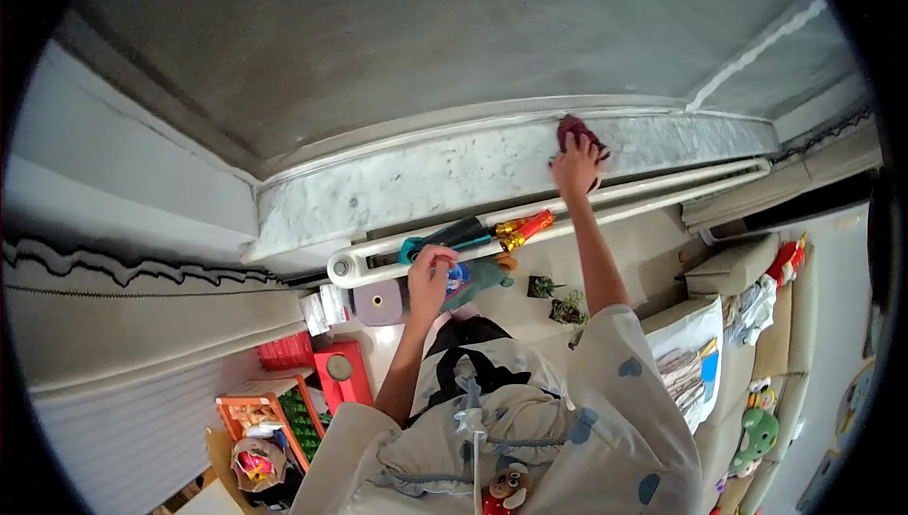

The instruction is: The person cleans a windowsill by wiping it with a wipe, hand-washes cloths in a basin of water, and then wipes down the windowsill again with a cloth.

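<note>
A dark red cloth (571, 127) lies bunched on the grey-white marble windowsill (426, 172), near the window frame. My right hand (577, 167) presses on it with the fingers spread over the cloth. Below the sill, my left hand (431, 269) is at the white radiator (643, 195), its fingers bent beside a teal and black item (454, 235). Whether the left fingers grip anything is hard to see. A red and gold item (526, 228) lies on the radiator just right of the black part.
Two potted plants (569, 308) stand on the floor below the radiator. A red box (343, 375) and an orange-framed crate (274, 401) are at the lower left. On the right are a sofa (771, 335) with toys and a white-covered surface (683, 354) with papers.
</note>
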Demonstrator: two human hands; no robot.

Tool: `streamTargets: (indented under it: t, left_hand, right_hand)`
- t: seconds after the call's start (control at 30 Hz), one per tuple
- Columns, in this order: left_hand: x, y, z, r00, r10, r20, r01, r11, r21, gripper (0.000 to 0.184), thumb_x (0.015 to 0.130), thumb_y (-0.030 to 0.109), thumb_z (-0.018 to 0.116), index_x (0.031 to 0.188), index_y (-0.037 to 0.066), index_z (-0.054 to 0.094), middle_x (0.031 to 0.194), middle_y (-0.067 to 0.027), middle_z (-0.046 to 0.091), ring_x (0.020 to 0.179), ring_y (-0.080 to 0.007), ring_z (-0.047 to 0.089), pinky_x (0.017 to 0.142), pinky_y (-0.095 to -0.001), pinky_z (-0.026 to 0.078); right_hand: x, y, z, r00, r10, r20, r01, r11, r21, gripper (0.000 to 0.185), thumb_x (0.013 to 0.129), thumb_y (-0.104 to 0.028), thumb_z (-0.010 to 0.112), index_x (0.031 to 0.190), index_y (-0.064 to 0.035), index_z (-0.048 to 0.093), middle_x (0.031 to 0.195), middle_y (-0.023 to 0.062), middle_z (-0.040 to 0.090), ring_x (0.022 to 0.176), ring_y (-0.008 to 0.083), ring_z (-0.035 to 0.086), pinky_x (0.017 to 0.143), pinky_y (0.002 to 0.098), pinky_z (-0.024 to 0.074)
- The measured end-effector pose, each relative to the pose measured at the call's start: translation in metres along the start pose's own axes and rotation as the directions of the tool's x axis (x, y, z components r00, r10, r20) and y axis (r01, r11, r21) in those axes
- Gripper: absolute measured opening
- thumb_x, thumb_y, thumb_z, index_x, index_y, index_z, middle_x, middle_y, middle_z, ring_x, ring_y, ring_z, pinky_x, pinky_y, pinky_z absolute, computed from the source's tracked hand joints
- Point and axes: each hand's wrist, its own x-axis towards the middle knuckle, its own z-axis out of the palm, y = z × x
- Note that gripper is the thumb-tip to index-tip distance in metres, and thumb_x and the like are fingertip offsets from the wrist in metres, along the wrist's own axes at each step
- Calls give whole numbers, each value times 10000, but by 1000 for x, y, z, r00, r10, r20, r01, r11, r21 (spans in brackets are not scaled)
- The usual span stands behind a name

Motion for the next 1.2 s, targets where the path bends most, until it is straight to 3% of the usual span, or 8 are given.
streamTargets:
  t: [0.1, 0.17, 0.47, 0.67, 0.77, 0.9, 1.07, 1.2]
  left_hand:
    - [-10, -3, -9, 1000, -1, -31, 1, 1000, -13, 141, 848, -25, 404, 824, 1, 541, 784, -39, 535, 699, -95, 505, 648, -210, 414]
    - [-17, -4, -20, 993, -76, -85, 76, 997, -7, 142, 848, -26, 401, 828, 1, 539, 794, -41, 540, 706, -97, 508, 660, -215, 418]
    - [-60, 0, -90, 884, -49, -465, 76, 996, 39, 142, 816, -24, 411, 814, -15, 553, 758, -56, 570, 680, -108, 533, 630, -225, 434]
    - [-85, -4, -115, 813, -68, -579, 88, 996, 7, 147, 821, -19, 404, 826, -9, 550, 780, -51, 562, 685, -108, 528, 647, -226, 429]
    - [-67, -3, -109, 831, -91, -549, 92, 995, -26, 150, 826, -15, 401, 823, -4, 551, 782, -50, 558, 690, -103, 519, 657, -222, 423]
    - [-25, -1, -92, 918, -38, -395, 71, 995, 69, 139, 818, -19, 414, 822, -4, 553, 749, -42, 553, 678, -97, 515, 646, -214, 417]
    - [13, 9, -49, 978, 29, -207, -26, 1000, 16, 144, 808, -33, 414, 809, -4, 555, 740, -42, 563, 682, -90, 516, 642, -204, 413]
    - [16, 11, -12, 996, 9, -88, -4, 998, 55, 148, 806, -40, 416, 808, 3, 558, 736, -37, 555, 674, -87, 512, 631, -204, 410]
  right_hand:
    - [-28, -75, -8, 981, -193, -19, 192, 981, -22, 458, 656, -256, 553, 1099, -146, 510, 1112, 78, 458, 1041, 284, 400, 858, 499, 314]
    - [-50, -135, -22, 955, -291, 48, 279, 945, 169, 477, 651, -220, 552, 1115, -125, 493, 1120, 94, 457, 1011, 299, 414, 912, 554, 259]
    - [-135, -349, -37, 715, -658, -237, 657, 515, 551, 343, 684, -119, 521, 1021, -78, 568, 1085, 94, 495, 1008, 284, 429, 798, 431, 321]
    - [-147, -369, -51, 422, -850, -314, 741, 124, 660, 422, 661, -128, 581, 1082, -143, 558, 1154, 60, 477, 1050, 259, 411, 846, 389, 327]
    - [-133, -338, -51, 319, -907, -275, 783, 89, 615, 493, 660, -127, 592, 1143, -168, 508, 1228, 61, 437, 1115, 262, 390, 901, 407, 337]
    - [-112, -259, -35, 549, -782, -294, 768, 334, 547, 512, 637, -100, 605, 1136, -165, 508, 1229, 87, 441, 1123, 286, 410, 931, 426, 331]
    - [-54, -84, -30, 853, -521, -31, 498, 793, 352, 419, 672, -121, 561, 1088, -110, 516, 1198, 125, 462, 1114, 304, 422, 941, 414, 338]
    - [-23, 44, -11, 965, -185, -186, 223, 951, 214, 444, 699, -133, 550, 1137, -100, 485, 1185, 147, 455, 1126, 334, 386, 978, 445, 280]
